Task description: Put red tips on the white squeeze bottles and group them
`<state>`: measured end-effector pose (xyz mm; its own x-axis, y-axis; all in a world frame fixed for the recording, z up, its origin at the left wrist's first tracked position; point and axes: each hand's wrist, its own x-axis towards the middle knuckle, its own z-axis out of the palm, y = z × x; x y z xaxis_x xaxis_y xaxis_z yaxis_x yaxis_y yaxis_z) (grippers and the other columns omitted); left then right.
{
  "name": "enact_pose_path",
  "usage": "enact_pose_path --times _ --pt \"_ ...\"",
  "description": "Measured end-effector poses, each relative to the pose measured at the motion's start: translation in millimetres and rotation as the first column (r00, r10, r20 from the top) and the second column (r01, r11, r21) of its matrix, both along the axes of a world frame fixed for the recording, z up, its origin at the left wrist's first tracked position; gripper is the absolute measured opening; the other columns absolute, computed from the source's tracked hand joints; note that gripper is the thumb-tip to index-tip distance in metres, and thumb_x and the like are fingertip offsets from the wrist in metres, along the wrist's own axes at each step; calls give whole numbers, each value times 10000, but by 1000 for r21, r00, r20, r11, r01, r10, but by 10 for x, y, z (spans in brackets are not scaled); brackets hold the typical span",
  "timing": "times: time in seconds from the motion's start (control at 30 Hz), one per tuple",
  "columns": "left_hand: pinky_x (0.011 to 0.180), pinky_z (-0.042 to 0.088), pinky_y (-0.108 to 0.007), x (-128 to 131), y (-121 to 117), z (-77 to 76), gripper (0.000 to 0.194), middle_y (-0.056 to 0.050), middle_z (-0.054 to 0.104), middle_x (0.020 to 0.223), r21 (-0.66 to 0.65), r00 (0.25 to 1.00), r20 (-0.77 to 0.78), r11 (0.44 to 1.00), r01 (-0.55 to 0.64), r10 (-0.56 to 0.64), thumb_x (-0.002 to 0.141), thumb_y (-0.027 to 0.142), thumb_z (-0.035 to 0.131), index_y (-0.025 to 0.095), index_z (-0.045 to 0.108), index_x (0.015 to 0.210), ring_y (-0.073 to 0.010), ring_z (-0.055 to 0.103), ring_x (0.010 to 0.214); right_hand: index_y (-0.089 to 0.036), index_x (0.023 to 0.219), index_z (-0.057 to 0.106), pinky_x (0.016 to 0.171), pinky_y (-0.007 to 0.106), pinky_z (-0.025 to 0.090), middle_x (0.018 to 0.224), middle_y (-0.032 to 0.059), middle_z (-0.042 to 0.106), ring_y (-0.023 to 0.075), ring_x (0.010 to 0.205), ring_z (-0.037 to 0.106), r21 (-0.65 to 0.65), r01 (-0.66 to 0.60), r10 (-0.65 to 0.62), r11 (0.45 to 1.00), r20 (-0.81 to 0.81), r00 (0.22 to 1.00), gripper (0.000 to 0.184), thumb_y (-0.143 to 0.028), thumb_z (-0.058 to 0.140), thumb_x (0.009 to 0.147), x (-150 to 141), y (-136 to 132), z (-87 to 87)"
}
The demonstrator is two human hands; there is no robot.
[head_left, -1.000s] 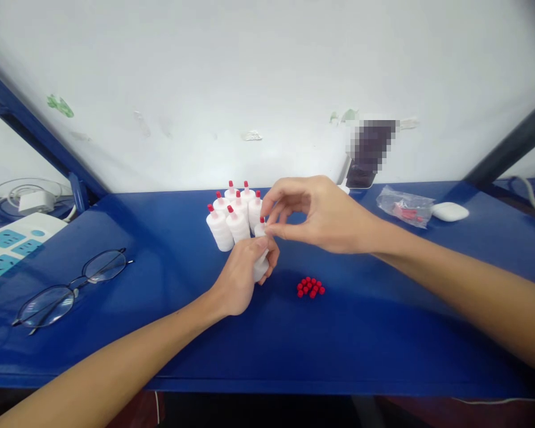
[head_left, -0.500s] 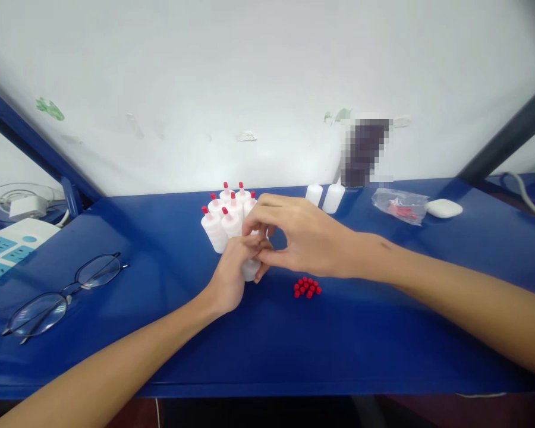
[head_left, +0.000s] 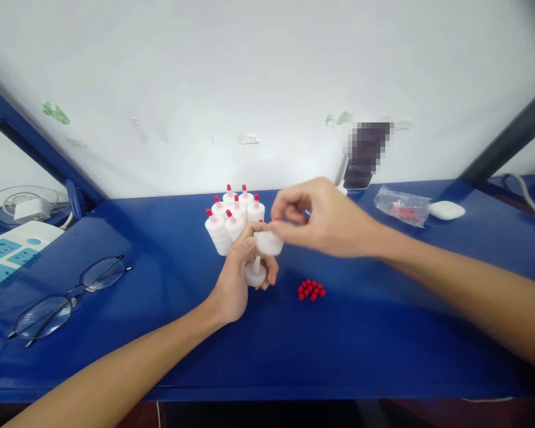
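Note:
My left hand [head_left: 241, 273] is closed around a white squeeze bottle [head_left: 255, 274], whose bare pointed nozzle tilts up; the fingers hide most of its body. Just above it, my right hand [head_left: 325, 214] has its thumb and fingers pinched together, and a bit of red shows at the fingertips. Right beside that pinch is a blurred white rounded shape [head_left: 268, 244]; I cannot tell whether the fingers grip it or it stands behind them. Left of and behind the hands stand several white bottles [head_left: 218, 235] with red tips. Small red caps [head_left: 311, 290] lie heaped in front of my right hand.
Eyeglasses [head_left: 71, 297] and a power strip [head_left: 18, 255] lie at the left. Toward the right back are a clear bag of red pieces [head_left: 403, 208], a white rounded object [head_left: 446, 210] and a phone [head_left: 365, 154] leaning on the wall. All rest on a blue shelf [head_left: 361, 356].
My right hand has drawn up and right from the bottle, leaving its nozzle in view. The white bottles at the back right are now mostly covered by that hand. The camera has shifted slightly.

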<state>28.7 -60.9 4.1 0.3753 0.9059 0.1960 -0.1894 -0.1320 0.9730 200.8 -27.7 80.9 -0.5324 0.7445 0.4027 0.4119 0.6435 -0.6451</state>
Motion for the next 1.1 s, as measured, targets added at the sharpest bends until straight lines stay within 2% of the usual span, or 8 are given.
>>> enact_pose_path --times 0.13,0.23,0.4,0.57,0.67,0.77,0.93,1.1 --pt "474 296 -241 -21 0 -27 268 31 448 485 96 944 -327 992 87 -51 876 329 363 169 477 694 -99 387 442 -152 706 636 523 256 317 496 -68 470 70 476 405 16 189 -188 982 -55 981 84 -200 652 773 56 156 32" --pt "508 299 -255 -38 -21 -23 217 27 440 497 223 875 -481 957 187 -58 806 205 366 164 444 608 -96 397 468 -144 783 686 559 257 354 504 -65 510 73 481 439 84 171 -172 982 0 985 86 -219 650 804 3 222 -78" --pt "546 297 -269 -37 -24 0 220 31 464 557 315 825 -564 917 245 -27 820 133 356 163 454 624 -100 407 526 -146 881 722 574 253 352 549 -46 585 80 503 476 123 121 -136 985 124 983 135 -240 629 857 -90 243 -258" --pt "581 341 -258 -27 -21 18 146 24 547 736 318 785 -620 910 267 -14 842 124 423 163 562 818 -102 435 590 -159 919 716 558 261 314 587 -30 605 93 526 484 119 104 -124 987 177 976 254 -372 578 910 -9 259 -195" --pt "619 347 -274 -46 -14 7 160 13 526 803 376 781 -624 881 287 12 766 87 427 177 521 860 -129 438 663 -159 875 704 574 260 332 622 -19 619 98 548 497 60 -36 13 998 346 938 262 -365 549 918 129 277 -42" --pt "671 360 -290 -70 -2 -12 208 8 490 842 445 784 -614 859 253 87 738 59 420 192 452 895 -148 423 723 -167 875 700 582 261 369 726 4 675 118 600 556 -159 -179 238 971 562 792 225 -362 589 883 260 275 79" --pt "773 437 -317 -59 5 -39 326 -43 512 1030 489 781 -601 851 192 169 858 74 440 203 439 1157 -164 488 832 -169 945 696 569 265 414 802 24 715 154 658 620 -428 -164 432 889 661 614 242 -378 660 827 293 205 63" --pt "819 514 -325 -21 31 -85 324 -71 568 1117 495 856 -473 867 62 209 919 199 567 226 447 1219 -192 584 968 -157 913 695 592 253 428 797 16 716 142 686 631 -494 -175 495 852 648 578 163 -286 616 852 242 169 23"
